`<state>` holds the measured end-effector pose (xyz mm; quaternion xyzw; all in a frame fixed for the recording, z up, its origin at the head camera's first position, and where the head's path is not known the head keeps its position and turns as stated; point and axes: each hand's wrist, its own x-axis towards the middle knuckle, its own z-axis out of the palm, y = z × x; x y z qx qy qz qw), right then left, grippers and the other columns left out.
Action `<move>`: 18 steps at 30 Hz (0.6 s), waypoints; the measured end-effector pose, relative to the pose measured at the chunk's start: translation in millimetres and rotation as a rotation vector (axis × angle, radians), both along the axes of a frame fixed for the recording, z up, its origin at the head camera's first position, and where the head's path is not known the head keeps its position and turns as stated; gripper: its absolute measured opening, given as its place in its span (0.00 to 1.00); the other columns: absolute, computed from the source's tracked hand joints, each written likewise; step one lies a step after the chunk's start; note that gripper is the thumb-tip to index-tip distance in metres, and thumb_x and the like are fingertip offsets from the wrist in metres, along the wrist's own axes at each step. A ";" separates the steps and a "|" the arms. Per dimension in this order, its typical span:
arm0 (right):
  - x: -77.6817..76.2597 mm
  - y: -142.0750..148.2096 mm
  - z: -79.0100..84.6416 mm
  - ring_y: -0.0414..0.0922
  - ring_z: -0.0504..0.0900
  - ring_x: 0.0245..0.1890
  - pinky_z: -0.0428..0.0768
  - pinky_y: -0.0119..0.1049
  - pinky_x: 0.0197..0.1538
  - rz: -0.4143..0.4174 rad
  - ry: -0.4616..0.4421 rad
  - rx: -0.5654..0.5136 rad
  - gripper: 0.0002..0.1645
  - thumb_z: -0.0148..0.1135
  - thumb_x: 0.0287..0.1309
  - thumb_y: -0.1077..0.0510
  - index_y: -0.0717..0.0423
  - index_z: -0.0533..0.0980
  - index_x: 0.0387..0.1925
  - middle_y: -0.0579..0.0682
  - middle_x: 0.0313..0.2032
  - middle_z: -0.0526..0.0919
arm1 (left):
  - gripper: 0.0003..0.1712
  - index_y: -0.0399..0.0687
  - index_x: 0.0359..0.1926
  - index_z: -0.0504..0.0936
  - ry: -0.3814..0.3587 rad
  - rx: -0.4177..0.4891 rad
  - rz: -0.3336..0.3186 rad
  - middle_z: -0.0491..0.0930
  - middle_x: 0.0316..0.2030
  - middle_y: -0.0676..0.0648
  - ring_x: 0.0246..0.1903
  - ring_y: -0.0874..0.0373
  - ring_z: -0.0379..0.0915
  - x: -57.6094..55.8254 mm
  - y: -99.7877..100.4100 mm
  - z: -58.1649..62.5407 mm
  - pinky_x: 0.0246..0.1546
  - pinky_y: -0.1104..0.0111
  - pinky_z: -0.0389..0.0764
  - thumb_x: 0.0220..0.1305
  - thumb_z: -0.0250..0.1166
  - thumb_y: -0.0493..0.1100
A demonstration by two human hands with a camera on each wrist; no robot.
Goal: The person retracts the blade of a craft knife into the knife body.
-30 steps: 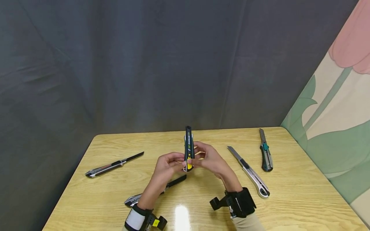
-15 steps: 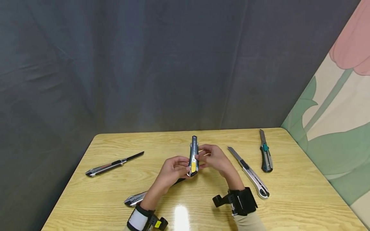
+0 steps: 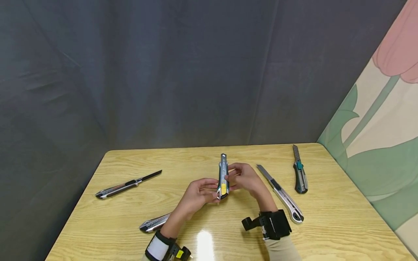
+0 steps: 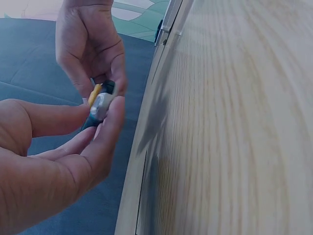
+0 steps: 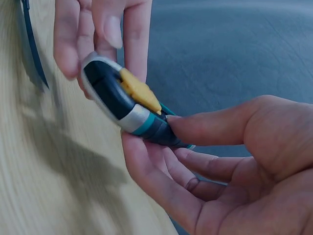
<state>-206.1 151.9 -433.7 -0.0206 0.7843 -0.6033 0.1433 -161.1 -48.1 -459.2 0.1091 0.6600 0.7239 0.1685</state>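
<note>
A dark utility knife (image 3: pixel 223 175) with a silver face and a yellow piece near its lower end is held upright above the table, in both hands. No blade shows beyond its top end in the head view. My left hand (image 3: pixel 197 195) pinches the lower end between thumb and fingers. My right hand (image 3: pixel 245 178) grips the body from the right, its thumb (image 5: pixel 215 126) on the side by the yellow slider (image 5: pixel 140 90) and its fingers underneath. Partly hidden behind the left forearm lies a silver utility knife (image 3: pixel 155 222).
On the wooden table (image 3: pixel 137 159) lie other utility knives with blades out: a black-bladed one (image 3: pixel 125 186) at the left, a silver one (image 3: pixel 284 197) right of the right hand, and a green-and-black one (image 3: pixel 299 172) at the far right. A dark curtain (image 3: pixel 196 72) hangs behind.
The utility knife has turned so its silver face shows instead of its printed dark side. Both hands have shifted slightly right with it, and the right hand has moved up its body.
</note>
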 end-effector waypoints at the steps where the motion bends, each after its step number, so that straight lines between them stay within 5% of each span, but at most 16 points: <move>1: -0.6 1.1 -0.8 0.52 0.82 0.31 0.88 0.50 0.36 -0.005 -0.001 0.001 0.24 0.64 0.51 0.68 0.62 0.72 0.52 0.65 0.41 0.77 | 0.27 0.32 0.57 0.71 -0.005 0.001 0.002 0.73 0.51 0.30 0.42 0.44 0.78 0.1 0.3 0.4 0.45 0.52 0.84 0.55 0.60 0.24; 18: -4.7 5.0 -18.2 0.49 0.82 0.30 0.88 0.50 0.34 -0.049 -0.003 0.107 0.24 0.64 0.52 0.67 0.66 0.71 0.51 0.63 0.38 0.80 | 0.22 0.35 0.56 0.74 0.007 -0.085 0.023 0.73 0.54 0.29 0.45 0.38 0.76 -1.4 -9.3 4.3 0.47 0.46 0.82 0.59 0.63 0.34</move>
